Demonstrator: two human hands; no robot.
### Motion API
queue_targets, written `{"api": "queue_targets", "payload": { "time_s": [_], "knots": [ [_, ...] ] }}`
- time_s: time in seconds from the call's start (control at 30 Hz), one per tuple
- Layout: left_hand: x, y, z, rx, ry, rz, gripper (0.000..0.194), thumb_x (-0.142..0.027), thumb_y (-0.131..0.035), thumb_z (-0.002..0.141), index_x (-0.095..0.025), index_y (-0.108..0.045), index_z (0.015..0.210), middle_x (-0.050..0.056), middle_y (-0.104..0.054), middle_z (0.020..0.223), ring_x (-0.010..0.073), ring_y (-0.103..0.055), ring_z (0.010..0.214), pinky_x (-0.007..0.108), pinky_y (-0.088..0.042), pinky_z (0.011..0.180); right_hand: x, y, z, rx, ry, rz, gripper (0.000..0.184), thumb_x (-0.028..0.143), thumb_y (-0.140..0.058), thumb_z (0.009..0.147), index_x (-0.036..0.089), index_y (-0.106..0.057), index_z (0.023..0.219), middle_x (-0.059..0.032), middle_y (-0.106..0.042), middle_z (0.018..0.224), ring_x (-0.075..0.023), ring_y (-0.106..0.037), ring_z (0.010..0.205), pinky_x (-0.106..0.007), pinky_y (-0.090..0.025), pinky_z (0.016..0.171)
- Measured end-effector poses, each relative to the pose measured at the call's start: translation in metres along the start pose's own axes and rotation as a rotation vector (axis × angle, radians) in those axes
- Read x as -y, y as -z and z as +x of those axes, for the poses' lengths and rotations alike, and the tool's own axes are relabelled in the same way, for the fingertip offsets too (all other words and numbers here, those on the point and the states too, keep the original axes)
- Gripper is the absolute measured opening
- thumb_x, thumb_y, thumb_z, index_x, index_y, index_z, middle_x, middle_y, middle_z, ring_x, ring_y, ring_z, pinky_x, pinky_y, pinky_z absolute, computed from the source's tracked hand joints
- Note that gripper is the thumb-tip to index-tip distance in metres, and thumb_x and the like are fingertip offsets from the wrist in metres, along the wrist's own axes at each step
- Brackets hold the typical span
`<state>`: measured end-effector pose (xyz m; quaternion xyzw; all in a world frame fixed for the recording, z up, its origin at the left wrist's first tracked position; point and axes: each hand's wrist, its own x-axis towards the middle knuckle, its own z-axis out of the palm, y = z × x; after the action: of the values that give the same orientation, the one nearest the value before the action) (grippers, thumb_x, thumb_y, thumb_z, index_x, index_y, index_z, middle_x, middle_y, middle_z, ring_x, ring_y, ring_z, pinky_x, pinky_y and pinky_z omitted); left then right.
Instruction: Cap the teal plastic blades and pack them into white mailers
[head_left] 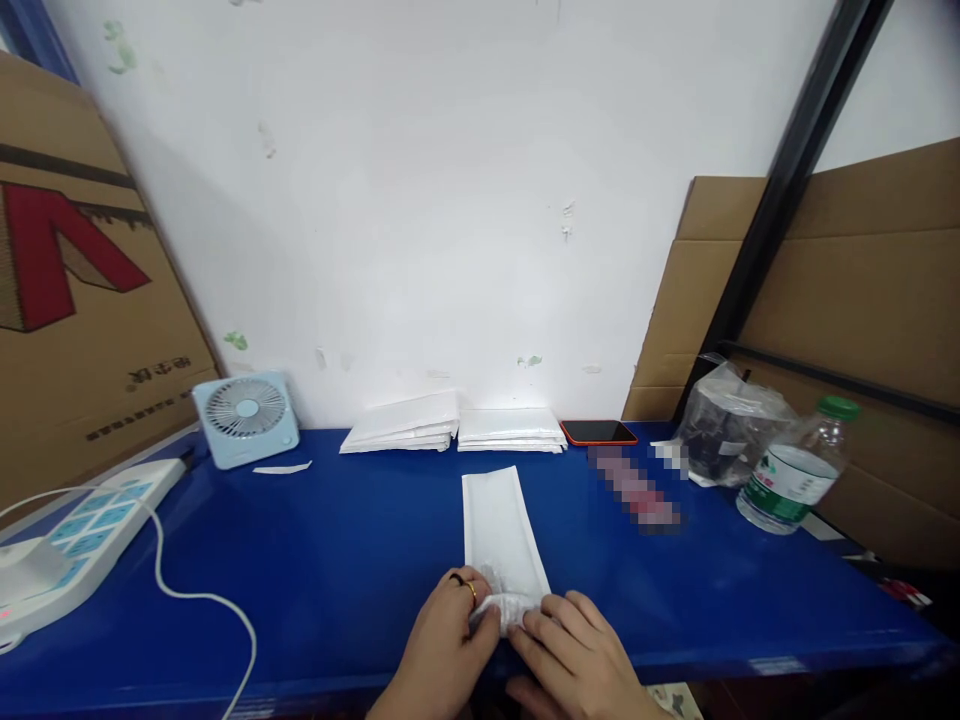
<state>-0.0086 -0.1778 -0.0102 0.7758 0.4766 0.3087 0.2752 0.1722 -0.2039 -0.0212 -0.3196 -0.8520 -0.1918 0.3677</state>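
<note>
A narrow white padded envelope (501, 515) lies lengthwise on the blue table, its far end pointing toward the wall. At its near end, crinkled translucent wrap (510, 605) shows between my hands. My left hand (446, 640), with a gold ring and a dark band on its fingers, is closed on the left side of that end, thumb and fingers pinching. On the right side, my right hand (574, 650) has its fingers bent over the same edge, gripping it. The fingers partly cover the wrap, so what lies inside cannot be made out.
Two stacks of white envelopes (409, 425) (511, 428) lie against the wall beside a phone (598, 432). A blue fan (247, 415) and a power strip (94, 545) with a white cable stand left. A bagged cup (724, 425) and a bottle (799, 470) stand right.
</note>
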Motion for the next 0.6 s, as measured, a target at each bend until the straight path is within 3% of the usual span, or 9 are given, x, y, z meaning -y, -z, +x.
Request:
{"api": "queue_targets", "payload": {
  "time_s": [0.1,0.17,0.23,0.3,0.4,0.47,0.6],
  "knots": [
    [0.002,-0.001,0.003,0.021,0.055,-0.014,0.017,-0.027,-0.044,0.082,-0.019,-0.058,0.076,0.004,-0.059,0.079,0.0171,-0.055,0.076,0.029,-0.044,0.071,0.000,-0.001,0.005,0.139,-0.046,-0.006,0.026,0.031,-0.058,0.078,0.019,-0.059,0.101,-0.0049,-0.065,0.081,-0.0185,-0.054,0.072,-0.031,-0.038,0.062],
    [0.002,0.002,0.003,-0.004,0.047,-0.024,0.018,-0.023,-0.045,0.080,-0.021,-0.058,0.093,0.004,-0.060,0.090,0.0166,-0.056,0.080,0.029,-0.045,0.075,-0.003,0.000,0.009,0.220,-0.069,-0.042,0.023,0.023,-0.056,0.078,0.019,-0.058,0.101,-0.0047,-0.064,0.082,-0.0181,-0.054,0.072,-0.031,-0.036,0.063],
    [0.001,0.006,0.000,-0.026,-0.014,-0.028,0.036,-0.019,-0.047,0.078,-0.024,-0.051,0.113,0.004,-0.055,0.108,0.0155,-0.055,0.089,0.028,-0.044,0.081,-0.007,-0.002,0.013,0.254,-0.058,-0.090,0.017,0.016,-0.053,0.077,0.019,-0.058,0.094,-0.0037,-0.062,0.077,-0.0173,-0.053,0.070,-0.031,-0.035,0.063],
    [0.001,0.011,-0.003,0.007,-0.108,0.006,0.043,-0.019,-0.054,0.074,-0.026,-0.050,0.116,0.005,-0.051,0.117,0.0157,-0.054,0.095,0.027,-0.044,0.084,-0.011,-0.004,0.016,0.265,-0.024,-0.121,0.010,0.013,-0.053,0.076,0.019,-0.057,0.084,-0.0026,-0.060,0.071,-0.0165,-0.051,0.066,-0.031,-0.033,0.061],
    [0.002,0.018,-0.002,0.061,-0.230,0.155,0.027,-0.023,-0.061,0.074,-0.027,-0.059,0.101,0.003,-0.058,0.105,0.0168,-0.055,0.092,0.027,-0.044,0.080,-0.015,-0.002,0.026,0.296,0.017,-0.152,0.008,0.011,-0.056,0.074,0.019,-0.054,0.074,-0.0017,-0.059,0.066,-0.0160,-0.050,0.062,-0.030,-0.031,0.059],
    [0.000,0.025,0.004,0.023,-0.299,0.293,0.016,-0.023,-0.054,0.081,-0.026,-0.061,0.096,0.002,-0.063,0.091,0.0163,-0.056,0.085,0.029,-0.042,0.077,-0.017,0.004,0.040,0.320,0.024,-0.176,0.011,0.009,-0.058,0.072,0.019,-0.054,0.071,-0.0009,-0.059,0.065,-0.0155,-0.050,0.060,-0.030,-0.030,0.058],
    [-0.015,0.049,0.024,-0.105,-0.437,0.434,0.020,-0.022,-0.042,0.089,-0.023,-0.062,0.092,0.003,-0.063,0.076,0.0160,-0.055,0.078,0.032,-0.038,0.077,-0.027,0.024,0.088,0.397,0.016,-0.140,0.010,0.010,-0.056,0.073,0.018,-0.056,0.069,-0.0013,-0.059,0.062,-0.0144,-0.050,0.056,-0.028,-0.029,0.054]
  ]
}}
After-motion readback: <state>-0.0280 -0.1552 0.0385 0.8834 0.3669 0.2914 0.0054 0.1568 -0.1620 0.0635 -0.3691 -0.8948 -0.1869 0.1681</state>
